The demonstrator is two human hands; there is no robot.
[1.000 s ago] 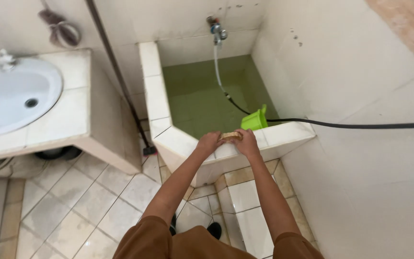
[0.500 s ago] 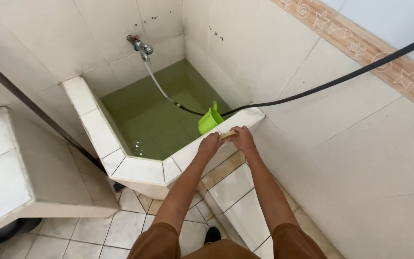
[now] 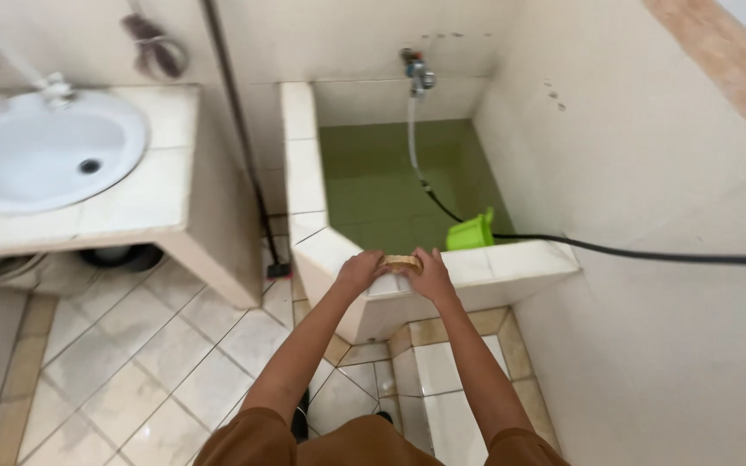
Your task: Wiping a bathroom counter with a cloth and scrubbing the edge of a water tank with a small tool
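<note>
My left hand (image 3: 358, 272) and my right hand (image 3: 430, 273) meet on the white tiled rim (image 3: 511, 261) of a water tub and together grip a small tan pad-like object (image 3: 400, 261) pressed against the rim. The tub holds greenish water (image 3: 382, 185). A green plastic dipper (image 3: 470, 232) floats just beyond my right hand, by the tub's near wall.
A tap (image 3: 417, 69) on the back wall feeds a thin hose (image 3: 414, 147) into the water, and a black hose (image 3: 649, 255) runs off to the right. A white sink (image 3: 45, 151) sits in a tiled counter at left. A dark pipe (image 3: 239, 147) stands between counter and tub.
The view swung right-to-left: the sink is back in sight and the tub sits square ahead. Both hands stay on the pad at the rim, shifted slightly along it.
</note>
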